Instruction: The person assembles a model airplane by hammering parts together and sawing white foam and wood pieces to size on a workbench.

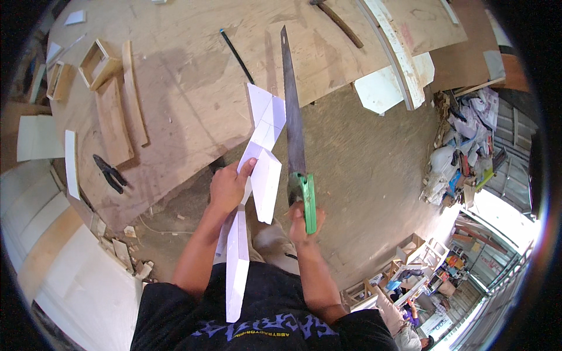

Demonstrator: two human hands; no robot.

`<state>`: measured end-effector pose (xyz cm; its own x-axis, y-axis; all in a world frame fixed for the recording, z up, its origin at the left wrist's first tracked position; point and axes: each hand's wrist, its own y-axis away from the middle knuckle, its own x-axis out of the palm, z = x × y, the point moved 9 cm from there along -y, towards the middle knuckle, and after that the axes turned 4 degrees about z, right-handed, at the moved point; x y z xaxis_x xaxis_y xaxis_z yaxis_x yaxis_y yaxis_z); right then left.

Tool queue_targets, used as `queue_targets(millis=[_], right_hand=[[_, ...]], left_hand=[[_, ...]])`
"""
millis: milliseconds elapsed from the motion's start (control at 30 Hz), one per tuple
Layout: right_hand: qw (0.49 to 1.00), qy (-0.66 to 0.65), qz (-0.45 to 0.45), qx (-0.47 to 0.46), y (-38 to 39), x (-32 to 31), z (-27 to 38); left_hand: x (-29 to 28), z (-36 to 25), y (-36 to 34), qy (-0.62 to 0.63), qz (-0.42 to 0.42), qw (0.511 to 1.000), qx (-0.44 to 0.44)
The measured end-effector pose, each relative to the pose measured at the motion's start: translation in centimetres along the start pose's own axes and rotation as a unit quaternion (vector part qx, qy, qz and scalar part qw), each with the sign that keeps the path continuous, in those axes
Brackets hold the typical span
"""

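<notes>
The white angled piece (267, 186) stands at the centre of the frame, running from the near edge of the desk (181, 76) down in front of the dark shirt (175, 319). The left grip (228, 186) is bent around its narrow middle, thumb pressed on the upper face, with little gap left. The right grip (301, 222) is wrapped firmly around the green handle (311, 205) of the saw (294, 128), whose blade points to the top of the frame, right beside the piece's upper end; whether they touch I cannot tell.

The piece looks thin, stiff and light enough for one hand, though its length likely makes it swing or twist. Its flat white faces may be a little slick, and the corners and joints between its slanted parts are probably the weak spots. The middle, where the thumb sits, seems the best hold: near the balance and away from the teeth. Whether its upper end rests on the desk is unclear.

The saw should feel heavier toward the handle, its long blade springy and easily bent sideways; it is best held only by the handle.
</notes>
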<state>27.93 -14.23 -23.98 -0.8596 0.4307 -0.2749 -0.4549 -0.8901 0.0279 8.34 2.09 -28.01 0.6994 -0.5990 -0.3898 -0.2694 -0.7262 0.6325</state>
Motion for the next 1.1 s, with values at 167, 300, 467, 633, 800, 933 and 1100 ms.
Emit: queue_targets(millis=[167,300,467,633,800,933,1100], right_hand=[[0.996,-0.001,-0.029,0.081,0.4,0.2,1.3],[0.996,-0.044,0.000,0.078,-2.7,1.1,0.8],[0.999,-0.025,0.017,-0.029,0.4,-0.4,0.4],[0.996,-0.062,0.006,0.069,-4.3,0.5,1.1],[0.997,-0.059,0.029,0.038,-3.3,0.8,0.2],[0.999,0.006,0.018,0.027,-1.3,0.2,0.1],[0.999,-0.017,0.028,0.034,-6.3,1.1,1.5]], left_hand=[[0.0,0.3,-0.2,-0.012,0.022,1.000,0.004],[0.6,0.5,-0.3,-0.015,-0.003,1.000,0.010],[0.1,0.6,-0.2,-0.018,-0.007,1.000,0.002],[1.2,0.6,-0.2,0.003,0.008,1.000,0.011],[0.5,0.5,-0.2,-0.009,-0.004,1.000,0.015],[0.6,0.2,-0.2,0.009,-0.001,1.000,0.016],[1.1,0.4,-0.2,-0.005,0.008,1.000,0.026]])
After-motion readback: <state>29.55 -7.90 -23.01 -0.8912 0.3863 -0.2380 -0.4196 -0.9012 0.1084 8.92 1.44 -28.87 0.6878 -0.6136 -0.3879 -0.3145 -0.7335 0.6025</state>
